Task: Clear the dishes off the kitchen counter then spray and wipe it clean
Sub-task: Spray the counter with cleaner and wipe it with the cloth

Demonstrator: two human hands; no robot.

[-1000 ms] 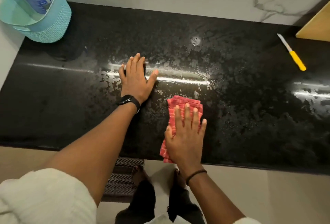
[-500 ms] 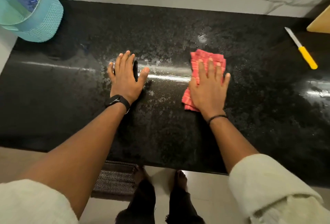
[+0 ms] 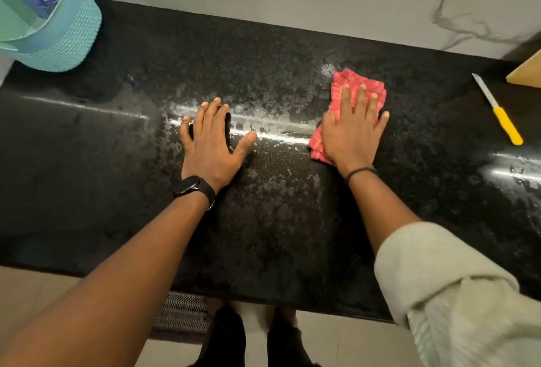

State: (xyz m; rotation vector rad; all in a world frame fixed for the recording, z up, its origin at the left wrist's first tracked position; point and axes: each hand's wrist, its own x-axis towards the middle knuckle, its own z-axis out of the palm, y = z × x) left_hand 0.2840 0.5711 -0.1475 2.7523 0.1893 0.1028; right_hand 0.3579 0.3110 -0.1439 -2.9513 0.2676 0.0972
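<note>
On cloth [image 3: 352,79], flat right hand [image 3: 352,136].

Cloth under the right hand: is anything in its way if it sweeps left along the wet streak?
Yes: the left hand lies flat on the streak, left of the cloth that the right hand presses. Between them only wet counter shows.

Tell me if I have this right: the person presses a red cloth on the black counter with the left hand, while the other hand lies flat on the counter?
Not quite. The red cloth lies under the right hand, not the left; the left hand lies flat on the bare black counter. The head view shows it.
</note>
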